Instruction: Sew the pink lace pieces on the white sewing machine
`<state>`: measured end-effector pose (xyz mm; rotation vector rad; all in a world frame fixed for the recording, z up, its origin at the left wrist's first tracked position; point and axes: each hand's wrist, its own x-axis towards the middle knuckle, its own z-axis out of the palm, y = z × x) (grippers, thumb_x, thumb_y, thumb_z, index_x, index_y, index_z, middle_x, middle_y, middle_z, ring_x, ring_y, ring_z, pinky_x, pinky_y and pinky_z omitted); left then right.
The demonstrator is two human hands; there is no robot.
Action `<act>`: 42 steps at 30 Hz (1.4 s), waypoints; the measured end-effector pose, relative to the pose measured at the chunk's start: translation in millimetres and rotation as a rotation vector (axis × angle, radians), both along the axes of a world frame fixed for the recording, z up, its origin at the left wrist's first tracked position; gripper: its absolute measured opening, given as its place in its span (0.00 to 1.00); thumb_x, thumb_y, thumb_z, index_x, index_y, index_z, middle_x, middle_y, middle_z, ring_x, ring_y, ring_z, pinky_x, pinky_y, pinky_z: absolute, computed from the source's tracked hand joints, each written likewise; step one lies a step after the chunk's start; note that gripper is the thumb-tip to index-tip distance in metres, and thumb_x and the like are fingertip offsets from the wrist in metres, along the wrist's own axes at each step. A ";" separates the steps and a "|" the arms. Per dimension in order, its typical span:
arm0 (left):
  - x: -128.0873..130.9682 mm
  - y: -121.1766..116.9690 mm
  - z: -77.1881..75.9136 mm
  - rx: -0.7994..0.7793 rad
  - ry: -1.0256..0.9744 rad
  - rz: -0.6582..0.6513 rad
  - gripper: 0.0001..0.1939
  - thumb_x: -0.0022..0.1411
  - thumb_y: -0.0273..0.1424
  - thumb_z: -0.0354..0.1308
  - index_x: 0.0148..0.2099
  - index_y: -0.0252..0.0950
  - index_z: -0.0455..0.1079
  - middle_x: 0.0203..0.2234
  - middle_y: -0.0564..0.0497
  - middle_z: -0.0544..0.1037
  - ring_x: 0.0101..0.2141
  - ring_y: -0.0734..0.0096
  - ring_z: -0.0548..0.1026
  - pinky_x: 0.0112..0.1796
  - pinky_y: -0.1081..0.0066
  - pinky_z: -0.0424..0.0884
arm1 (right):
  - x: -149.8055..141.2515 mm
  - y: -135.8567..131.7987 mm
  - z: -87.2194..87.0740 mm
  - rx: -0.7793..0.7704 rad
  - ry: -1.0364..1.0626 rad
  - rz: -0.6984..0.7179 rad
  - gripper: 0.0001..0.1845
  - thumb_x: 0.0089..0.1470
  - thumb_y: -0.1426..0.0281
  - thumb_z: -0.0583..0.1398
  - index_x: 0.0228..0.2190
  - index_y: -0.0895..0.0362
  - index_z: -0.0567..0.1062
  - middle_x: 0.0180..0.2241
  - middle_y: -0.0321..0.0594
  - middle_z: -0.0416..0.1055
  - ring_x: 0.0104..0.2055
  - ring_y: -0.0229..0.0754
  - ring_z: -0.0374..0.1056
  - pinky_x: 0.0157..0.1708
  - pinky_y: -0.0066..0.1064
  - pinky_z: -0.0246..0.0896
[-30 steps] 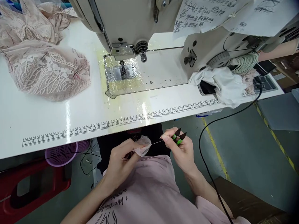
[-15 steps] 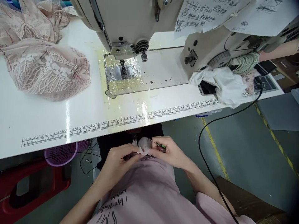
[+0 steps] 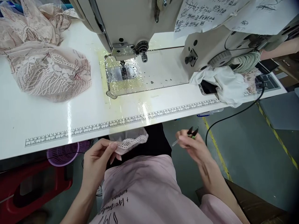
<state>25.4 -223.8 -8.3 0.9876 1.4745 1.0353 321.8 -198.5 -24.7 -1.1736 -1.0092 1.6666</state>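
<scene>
Pale lace-edged sheer fabric (image 3: 129,142), pinched by left hand (image 3: 99,153) near worktop's (image 3: 81,115) front edge, likely for steadiness; right hand (image 3: 195,147) clasps black-bladed green snips (image 3: 194,133)

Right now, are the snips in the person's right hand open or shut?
Open: the snips show two dark blades standing apart, with a visible gap between their tips, above the right hand's fingers.

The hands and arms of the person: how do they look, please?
The left hand and right hand show no gloves, rings or bracelets. A loose, pale pink sleeve ends near the right elbow; no left sleeve is in view.
</scene>
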 end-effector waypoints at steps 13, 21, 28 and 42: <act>24.4 7.5 -0.2 -0.213 -0.251 -0.287 0.08 0.61 0.35 0.63 0.38 0.37 0.78 0.29 0.50 0.81 0.30 0.72 0.78 0.35 0.73 0.78 | -91.9 -6.7 2.8 0.616 -0.337 0.000 0.08 0.54 0.73 0.65 0.37 0.52 0.78 0.24 0.33 0.68 0.25 0.34 0.60 0.24 0.29 0.56; 24.9 4.5 1.2 -0.274 -0.237 -0.319 0.11 0.63 0.37 0.61 0.44 0.39 0.79 0.33 0.50 0.82 0.34 0.69 0.80 0.39 0.71 0.79 | -95.0 -5.7 -6.6 0.670 -0.380 -0.033 0.06 0.56 0.75 0.63 0.35 0.54 0.80 0.24 0.34 0.72 0.25 0.33 0.63 0.24 0.26 0.60; 26.4 1.2 4.6 -0.251 -0.197 -0.327 0.11 0.64 0.37 0.59 0.43 0.38 0.80 0.32 0.49 0.82 0.33 0.68 0.80 0.38 0.71 0.79 | -91.9 -2.8 -0.8 0.149 -0.139 -0.038 0.08 0.54 0.64 0.64 0.28 0.56 0.77 0.26 0.35 0.74 0.27 0.35 0.67 0.27 0.27 0.63; -7.1 -2.8 43.5 -0.119 -0.131 0.030 0.08 0.56 0.37 0.66 0.32 0.38 0.76 0.19 0.53 0.76 0.23 0.73 0.74 0.27 0.77 0.73 | 94.7 -61.7 -170.1 -0.409 -1.235 -0.295 0.19 0.62 0.58 0.57 0.43 0.63 0.74 0.42 0.46 0.73 0.42 0.47 0.71 0.41 0.39 0.69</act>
